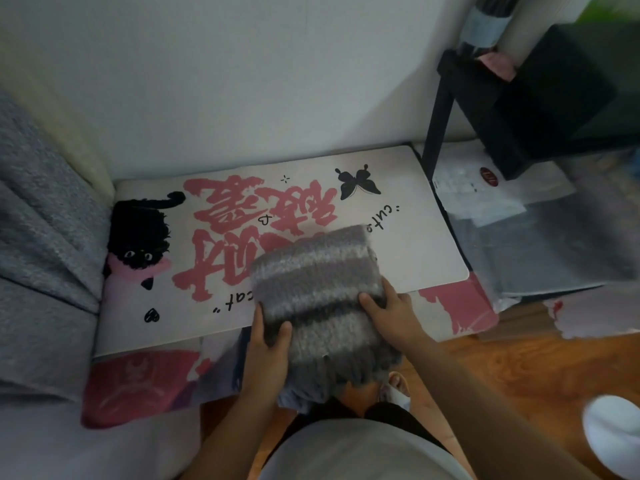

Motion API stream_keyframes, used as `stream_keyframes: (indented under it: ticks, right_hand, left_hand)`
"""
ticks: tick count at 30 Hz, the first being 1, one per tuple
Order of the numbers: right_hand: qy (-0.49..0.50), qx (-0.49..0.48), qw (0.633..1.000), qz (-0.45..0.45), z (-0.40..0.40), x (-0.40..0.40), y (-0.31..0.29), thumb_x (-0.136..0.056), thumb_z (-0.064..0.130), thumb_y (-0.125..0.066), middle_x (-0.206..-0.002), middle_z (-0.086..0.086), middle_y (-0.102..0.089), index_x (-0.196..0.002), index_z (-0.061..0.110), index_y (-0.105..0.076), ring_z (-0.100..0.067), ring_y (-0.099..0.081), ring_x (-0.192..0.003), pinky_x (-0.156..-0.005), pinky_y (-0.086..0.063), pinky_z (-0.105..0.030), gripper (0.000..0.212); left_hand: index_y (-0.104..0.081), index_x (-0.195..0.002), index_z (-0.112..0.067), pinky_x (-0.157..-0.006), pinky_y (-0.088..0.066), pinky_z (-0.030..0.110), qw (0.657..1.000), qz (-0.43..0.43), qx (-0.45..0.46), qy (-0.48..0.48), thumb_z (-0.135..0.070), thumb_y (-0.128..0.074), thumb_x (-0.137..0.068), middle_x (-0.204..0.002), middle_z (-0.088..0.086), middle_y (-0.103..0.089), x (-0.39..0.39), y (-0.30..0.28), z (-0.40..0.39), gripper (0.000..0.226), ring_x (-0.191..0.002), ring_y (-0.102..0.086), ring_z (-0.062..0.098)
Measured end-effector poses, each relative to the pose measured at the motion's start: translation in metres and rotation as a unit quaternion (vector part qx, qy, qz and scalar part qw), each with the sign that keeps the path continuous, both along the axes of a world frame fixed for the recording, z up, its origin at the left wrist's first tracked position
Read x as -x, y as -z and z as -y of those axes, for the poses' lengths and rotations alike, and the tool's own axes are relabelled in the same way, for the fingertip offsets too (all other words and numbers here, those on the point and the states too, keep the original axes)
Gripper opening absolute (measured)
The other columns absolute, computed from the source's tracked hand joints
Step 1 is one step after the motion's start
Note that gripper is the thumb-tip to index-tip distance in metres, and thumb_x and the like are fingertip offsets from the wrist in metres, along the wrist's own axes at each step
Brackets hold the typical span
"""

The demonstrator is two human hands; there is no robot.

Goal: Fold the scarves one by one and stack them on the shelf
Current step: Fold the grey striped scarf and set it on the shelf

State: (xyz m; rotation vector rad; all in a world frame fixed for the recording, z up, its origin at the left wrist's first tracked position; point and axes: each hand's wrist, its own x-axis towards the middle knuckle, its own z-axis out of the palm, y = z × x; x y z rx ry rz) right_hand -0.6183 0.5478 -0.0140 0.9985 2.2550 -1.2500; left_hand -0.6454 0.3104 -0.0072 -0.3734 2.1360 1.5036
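Gripping the folded grey scarf, left hand and right hand; mat reads "cat".

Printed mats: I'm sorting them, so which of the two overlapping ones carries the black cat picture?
The upper white mat, lying on top: it shows the black cat, a butterfly and pink lettering. The lower mat shows only pink patches at its exposed edges.

Low white mat w/ pink lettering, a black cat and a butterfly printed on it, set against a plain white wall. Left of mat: grey blanket. Right of mat: black rack over clear plastic bags. Below mat: wood floor, w/ pink-and-white sheet under mat's front edge. Light dim, soft.
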Motion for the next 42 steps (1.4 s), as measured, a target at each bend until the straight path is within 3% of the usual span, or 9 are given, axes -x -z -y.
stream_keyframes:
  ticks: [4,7,9,16,20,29,34,38,42]
  right_hand:
    - [0.071,0.116,0.99,-0.038,-0.009,0.005,0.001,-0.058,0.087,-0.066,-0.141,-0.004,-0.054,-0.151,0.026,-0.033,-0.03,-0.059,-0.122,-0.104,-0.049,-0.049,0.116]
    - [0.137,0.262,0.955,-0.036,-0.01,0.003,-0.022,-0.071,0.056,-0.081,-0.119,-0.01,-0.07,-0.136,0.016,-0.052,-0.03,-0.071,-0.101,-0.092,-0.057,-0.049,0.082]
    - [0.143,0.307,0.941,-0.013,-0.01,-0.003,-0.03,-0.08,0.045,-0.078,-0.107,-0.015,-0.074,-0.124,0.008,-0.062,-0.033,-0.073,-0.097,-0.091,-0.057,-0.05,0.059]
    - [0.12,0.394,0.91,-0.052,-0.021,-0.032,-0.063,-0.086,0.039,-0.075,-0.116,-0.018,-0.072,-0.128,0.011,-0.061,-0.037,-0.069,-0.108,-0.1,-0.051,-0.056,0.053]
    - [0.087,0.369,0.916,-0.132,-0.059,-0.046,-0.107,-0.09,0.038,-0.069,-0.114,-0.007,-0.074,-0.129,0.02,-0.06,-0.026,-0.071,-0.106,-0.097,-0.054,-0.048,0.044]
    - [0.09,0.292,0.921,-0.243,-0.268,-0.115,-0.196,-0.092,0.035,-0.065,-0.118,-0.008,-0.072,-0.13,0.018,-0.058,-0.03,-0.069,-0.109,-0.101,-0.05,-0.053,0.043]
    - [0.115,0.264,0.919,-0.268,-0.376,-0.141,-0.236,-0.084,0.039,-0.07,-0.111,-0.01,-0.074,-0.126,0.018,-0.06,-0.033,-0.072,-0.101,-0.092,-0.055,-0.051,0.048]
    - [0.085,0.274,0.913,-0.289,-0.44,-0.14,-0.272,-0.085,0.03,-0.066,-0.114,-0.01,-0.074,-0.127,0.014,-0.061,-0.029,-0.072,-0.103,-0.079,-0.061,-0.038,0.046]
    - [-0.005,0.285,0.921,-0.265,-0.494,-0.127,-0.309,-0.087,0.022,-0.063,-0.118,-0.01,-0.072,-0.129,0.01,-0.061,-0.028,-0.07,-0.107,-0.08,-0.06,-0.031,0.044]
  left_hand:
    - [-0.055,-0.134,-0.03,-0.099,-0.053,0.052,0.986,0.114,-0.104,-0.065,-0.04,-0.081,-0.081,-0.127,0.002,-0.068,0.017,0.0,0.01,0.059,-0.118,-0.066,0.028]
    - [-0.067,-0.119,-0.01,-0.1,-0.052,0.054,0.934,0.254,-0.228,-0.102,-0.032,-0.077,-0.085,-0.111,0.017,-0.075,0.012,-0.022,0.01,0.041,-0.104,-0.071,0.037]
    - [-0.067,-0.12,-0.009,-0.098,-0.052,0.053,0.917,0.273,-0.268,-0.116,-0.03,-0.072,-0.09,-0.11,0.019,-0.074,0.004,-0.029,0.01,0.037,-0.102,-0.072,0.038]
    - [-0.062,-0.129,-0.013,-0.088,-0.055,0.05,0.919,0.217,-0.298,-0.137,-0.033,-0.066,-0.093,-0.113,0.019,-0.074,-0.022,-0.074,-0.003,0.041,-0.098,-0.073,0.038]
    - [-0.062,-0.129,-0.014,-0.101,-0.049,0.056,0.936,0.174,-0.291,-0.093,-0.039,-0.069,-0.09,-0.117,0.021,-0.072,-0.026,-0.122,-0.038,0.047,-0.106,-0.07,0.041]
    - [-0.059,-0.134,-0.025,-0.097,-0.053,0.05,0.947,0.075,-0.31,0.028,-0.035,-0.07,-0.087,-0.12,0.008,-0.073,-0.073,-0.198,-0.238,0.05,-0.109,-0.071,0.031]
    - [-0.054,-0.133,-0.03,-0.092,-0.056,0.048,0.938,0.039,-0.336,0.08,-0.027,-0.076,-0.079,-0.118,0.003,-0.074,-0.092,-0.233,-0.345,0.058,-0.108,-0.071,0.027]
    - [-0.056,-0.134,-0.027,-0.1,-0.053,0.051,0.951,-0.003,-0.271,0.151,-0.049,-0.077,-0.078,-0.126,0.003,-0.07,-0.077,-0.259,-0.386,0.064,-0.114,-0.068,0.027]
    - [-0.025,-0.151,-0.048,-0.113,-0.039,0.053,0.966,-0.215,-0.063,0.128,-0.076,-0.067,-0.069,-0.157,-0.003,-0.039,-0.031,-0.301,-0.407,0.096,-0.141,-0.042,0.022]
